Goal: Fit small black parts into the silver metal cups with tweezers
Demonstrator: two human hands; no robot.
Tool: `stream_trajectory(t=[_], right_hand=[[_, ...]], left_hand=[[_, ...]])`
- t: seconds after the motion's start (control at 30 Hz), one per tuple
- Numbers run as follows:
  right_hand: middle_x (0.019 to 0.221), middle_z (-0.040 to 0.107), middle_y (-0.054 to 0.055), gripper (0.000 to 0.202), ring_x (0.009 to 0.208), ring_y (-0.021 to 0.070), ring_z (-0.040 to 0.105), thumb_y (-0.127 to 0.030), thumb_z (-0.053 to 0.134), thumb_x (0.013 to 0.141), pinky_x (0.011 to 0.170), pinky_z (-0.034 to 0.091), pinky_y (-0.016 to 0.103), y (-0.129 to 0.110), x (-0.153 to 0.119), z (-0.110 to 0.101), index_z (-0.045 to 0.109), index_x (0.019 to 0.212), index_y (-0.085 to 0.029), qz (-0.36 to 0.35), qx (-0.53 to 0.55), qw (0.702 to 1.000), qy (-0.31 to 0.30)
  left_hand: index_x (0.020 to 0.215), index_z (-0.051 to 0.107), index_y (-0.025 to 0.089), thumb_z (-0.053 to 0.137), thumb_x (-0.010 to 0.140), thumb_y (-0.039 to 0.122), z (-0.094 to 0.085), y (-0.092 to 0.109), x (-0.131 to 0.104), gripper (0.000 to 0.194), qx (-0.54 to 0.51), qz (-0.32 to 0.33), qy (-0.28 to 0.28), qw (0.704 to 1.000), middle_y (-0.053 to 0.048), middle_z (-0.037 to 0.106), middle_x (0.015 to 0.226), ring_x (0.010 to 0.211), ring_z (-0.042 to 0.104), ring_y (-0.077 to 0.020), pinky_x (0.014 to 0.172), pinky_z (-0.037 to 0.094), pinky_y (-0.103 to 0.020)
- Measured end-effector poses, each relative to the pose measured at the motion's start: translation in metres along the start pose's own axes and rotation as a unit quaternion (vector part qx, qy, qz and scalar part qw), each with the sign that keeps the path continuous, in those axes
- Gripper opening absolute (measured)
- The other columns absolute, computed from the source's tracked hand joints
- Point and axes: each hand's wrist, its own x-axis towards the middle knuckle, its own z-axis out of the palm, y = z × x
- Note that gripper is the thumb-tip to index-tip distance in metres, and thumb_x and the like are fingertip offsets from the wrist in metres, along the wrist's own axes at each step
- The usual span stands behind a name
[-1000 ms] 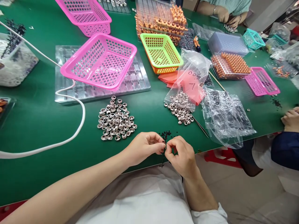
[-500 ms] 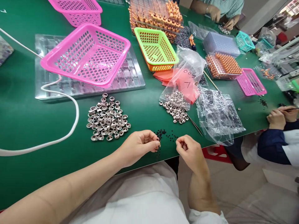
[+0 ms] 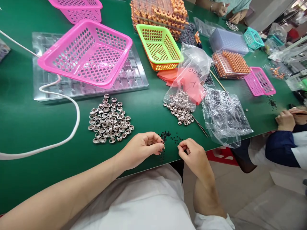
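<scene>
Near the table's front edge, my left hand is closed, fingers curled and thumb pressed toward the fingertips. What it pinches is too small to make out. My right hand is closed too, thumb and index finger together beside scattered tiny black pieces; anything between them is hidden. A denser heap of the black pieces lies by my left fingertips. Silver cup-shaped metal parts form a pile left of my hands. More silver parts spill from a clear plastic bag, with tweezers alongside.
A pink basket rests on a clear plastic tray, with a white cable nearby. Farther back are a green basket and trays of orange parts. Co-workers' hands show at right and at the top.
My right hand has shifted slightly left, toward the black pieces. My left hand stays nearly in place. The whole view has moved slightly.
</scene>
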Motion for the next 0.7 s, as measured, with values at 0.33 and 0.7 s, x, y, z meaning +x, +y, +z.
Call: stream_trajectory(t=[0.33,0.7], right_hand=[[0.076,0.059,-0.001,0.013,0.060,0.0104,0.049,-0.016,0.054,0.090,0.060,0.041,0.025,0.002,-0.003,-0.001,0.062,0.082,-0.021,0.027,0.048,0.998,0.025],[0.077,0.062,0.000,0.009,0.060,0.0095,0.053,-0.022,0.058,0.087,0.050,0.041,0.020,-0.035,0.004,0.008,0.067,0.084,-0.021,0.047,0.270,0.962,-0.018]], left_hand=[[0.079,0.065,0.015,0.081,0.073,0.035,-0.001,-0.001,-0.001,0.027,0.002,0.004,0.001,1.000,-0.002,0.069,0.076,0.074,0.066,-0.0162,0.070,0.056,-0.030],[0.079,0.065,0.014,0.084,0.072,0.037,0.001,0.003,-0.001,0.031,-0.044,0.011,-0.022,0.999,-0.001,0.068,0.075,0.071,0.065,-0.0147,0.069,0.057,-0.029]])
